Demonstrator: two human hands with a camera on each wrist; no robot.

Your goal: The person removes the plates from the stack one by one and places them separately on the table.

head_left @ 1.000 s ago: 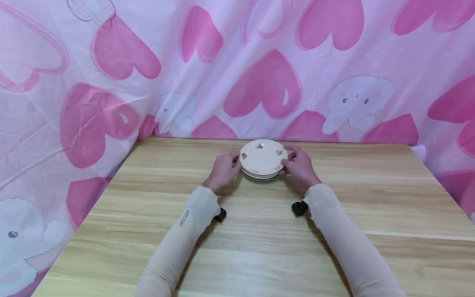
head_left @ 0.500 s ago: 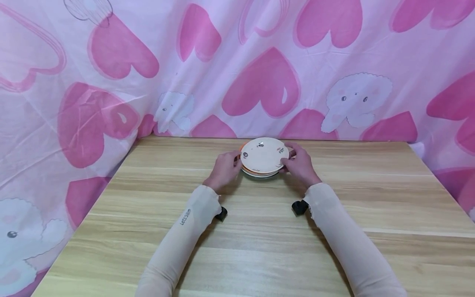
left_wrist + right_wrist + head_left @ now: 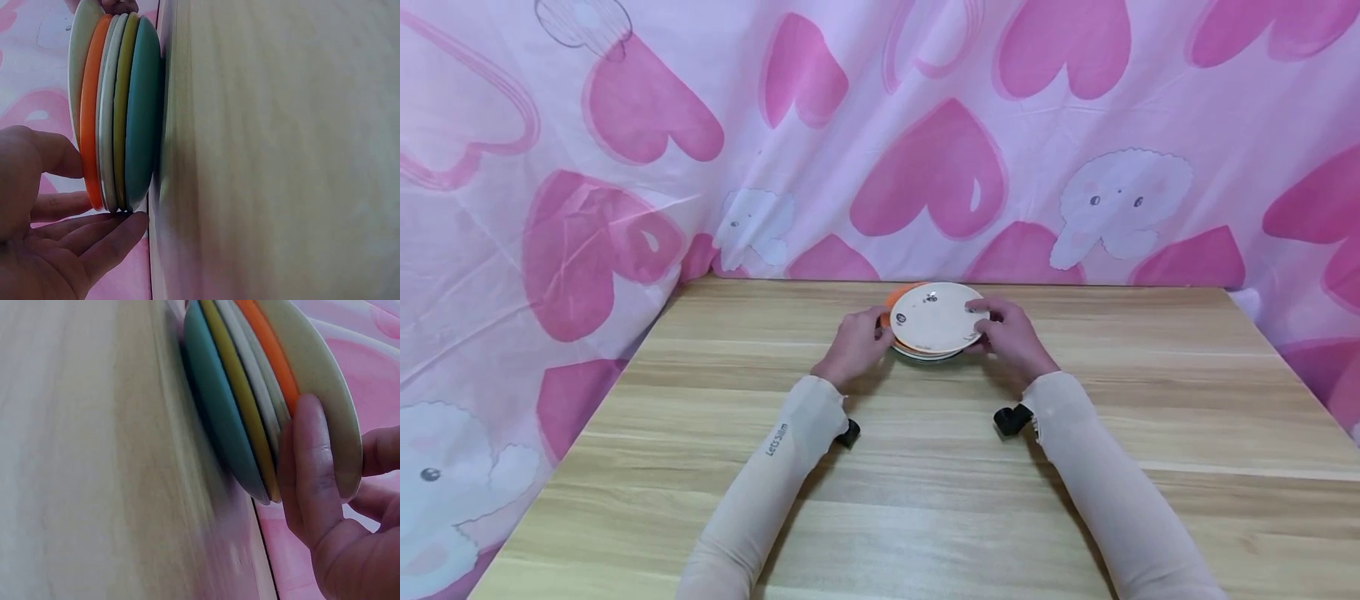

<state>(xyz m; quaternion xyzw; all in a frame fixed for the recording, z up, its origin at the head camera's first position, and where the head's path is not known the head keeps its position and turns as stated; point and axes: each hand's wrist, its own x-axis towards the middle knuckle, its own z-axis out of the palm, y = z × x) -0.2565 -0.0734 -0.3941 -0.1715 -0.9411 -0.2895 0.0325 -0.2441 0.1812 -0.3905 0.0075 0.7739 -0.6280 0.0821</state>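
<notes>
A cream plate (image 3: pixel 938 323) with small dark prints lies tilted on top of a stack near the table's far edge. My right hand (image 3: pixel 1017 340) pinches its right rim, two digits over the top and others underneath. Below it come an orange plate (image 3: pixel 92 119), pale plates (image 3: pixel 109 119), a mustard plate (image 3: pixel 124 106) and a teal dish (image 3: pixel 144 112) at the bottom. My left hand (image 3: pixel 856 343) touches the stack's left side, one digit at the orange rim and fairly straight fingers along the lower rims.
The stack stands on a wood-grain table (image 3: pixel 910 517). A pink curtain (image 3: pixel 820 167) with hearts and white animal figures hangs right behind the far edge and along the sides. Black wrist mounts (image 3: pixel 1013 421) sit under both cuffs.
The cream plate has slid a little to the right with my right hand, baring the orange plate beneath at the left. My left hand stays at the stack's side.
</notes>
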